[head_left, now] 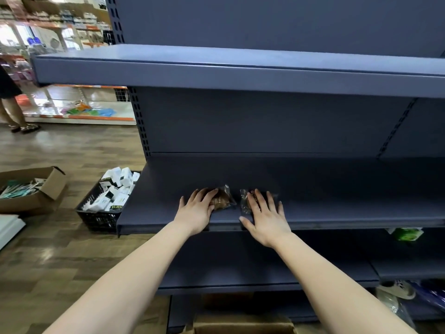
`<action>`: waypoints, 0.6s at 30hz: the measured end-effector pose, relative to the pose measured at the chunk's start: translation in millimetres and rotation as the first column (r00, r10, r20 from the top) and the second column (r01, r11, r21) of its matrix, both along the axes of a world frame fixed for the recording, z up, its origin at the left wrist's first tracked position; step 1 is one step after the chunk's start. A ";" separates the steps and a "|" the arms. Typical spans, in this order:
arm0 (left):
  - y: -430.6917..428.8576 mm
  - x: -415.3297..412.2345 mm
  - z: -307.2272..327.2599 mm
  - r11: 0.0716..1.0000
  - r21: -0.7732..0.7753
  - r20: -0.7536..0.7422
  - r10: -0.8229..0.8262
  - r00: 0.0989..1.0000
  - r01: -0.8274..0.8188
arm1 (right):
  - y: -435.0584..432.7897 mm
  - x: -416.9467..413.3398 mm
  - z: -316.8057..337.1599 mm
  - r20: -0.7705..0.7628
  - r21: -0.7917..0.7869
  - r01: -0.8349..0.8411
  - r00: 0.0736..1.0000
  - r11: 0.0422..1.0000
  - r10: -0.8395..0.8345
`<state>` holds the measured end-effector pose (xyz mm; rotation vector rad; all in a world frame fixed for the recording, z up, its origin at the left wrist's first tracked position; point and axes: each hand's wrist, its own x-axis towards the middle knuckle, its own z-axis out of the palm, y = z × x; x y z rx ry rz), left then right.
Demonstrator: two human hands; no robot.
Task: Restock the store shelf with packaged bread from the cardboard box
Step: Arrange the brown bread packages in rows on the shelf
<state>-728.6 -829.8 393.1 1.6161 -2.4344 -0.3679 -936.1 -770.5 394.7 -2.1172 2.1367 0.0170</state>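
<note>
Head view: left grip (196, 210), fingers straight, rests on the left bread packet (222, 201); right grip (265, 213), fingers spread flat, covers the right bread packet (245, 202) on the shelf (337, 201). Press lightly; square packets beneath fingertips.

I see a slate-blue shelf (337, 189), brown bread (221, 201) in clear wrap, a black crate (96, 219) of white boxes (115, 189), a tan cardboard box (240, 325) and a brown wood-grain floor (60, 261).
</note>
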 end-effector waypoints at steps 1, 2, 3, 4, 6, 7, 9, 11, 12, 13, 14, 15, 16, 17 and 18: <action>0.4 1.4 1.3 0.999 -0.036 0.012 0.001 1.000 -0.001 | -1.2 -0.2 1.3 0.009 0.007 0.004 1.000 1.000 -0.004; 0.9 3.7 2.1 0.997 -0.072 0.009 0.014 1.000 -0.014 | -2.1 -0.3 2.3 0.022 0.006 0.011 1.000 1.000 -0.011; 1.6 6.9 3.0 0.995 -0.093 -0.011 0.033 0.999 -0.034 | -2.1 0.1 3.8 0.036 -0.012 0.021 0.999 1.000 -0.021; 2.1 10.9 3.4 0.994 -0.096 -0.036 0.047 0.998 -0.051 | -2.3 0.5 4.0 0.045 -0.048 0.031 0.999 0.998 -0.029; 2.4 20.0 3.0 0.995 -0.088 -0.050 0.049 0.998 -0.054 | -1.0 2.2 5.2 0.030 -0.153 0.021 0.999 0.988 -0.017; 2.3 24.7 3.3 0.994 -0.095 -0.037 0.044 0.998 -0.047 | -0.7 4.2 6.9 0.006 -0.205 -0.005 1.000 0.979 0.007; 0.9 34.1 3.1 0.992 -0.118 -0.009 0.043 0.999 -0.044 | -3.6 11.2 11.0 -0.014 -0.281 -0.079 0.997 0.957 0.078; -0.4 43.3 3.3 0.991 -0.121 0.003 0.065 0.998 -0.064 | -11.0 21.2 16.6 0.001 -0.323 -0.123 0.991 0.938 0.130; -1.0 47.3 3.2 0.990 -0.122 0.008 0.076 0.997 -0.075 | -15.3 27.0 19.8 -0.001 -0.321 -0.133 0.990 0.938 0.140; -1.1 51.3 2.8 0.989 -0.124 0.013 0.086 0.996 -0.084 | -19.4 33.0 22.7 -0.004 -0.300 -0.138 0.990 0.944 0.143; -0.9 54.6 2.1 0.988 -0.127 0.019 0.095 0.995 -0.091 | -23.6 38.8 24.5 -0.007 -0.272 -0.141 0.989 0.952 0.145; -0.1 57.6 1.6 0.987 -0.125 0.021 0.102 0.995 -0.098 | -27.8 44.2 26.4 -0.013 -0.249 -0.145 0.989 0.958 0.146; 0.6 60.7 0.8 0.987 -0.121 0.020 0.109 0.994 -0.106 | -32.1 49.1 27.2 -0.020 -0.222 -0.148 0.989 0.964 0.147; 1.5 64.0 0.1 0.986 -0.119 0.017 0.118 0.993 -0.115 | -35.6 53.9 27.7 -0.025 -0.189 -0.148 0.989 0.971 0.146; 2.0 67.5 -1.4 0.985 -0.116 0.016 0.130 0.991 -0.127 | -39.0 57.9 26.0 -0.029 -0.146 -0.143 0.990 0.979 0.141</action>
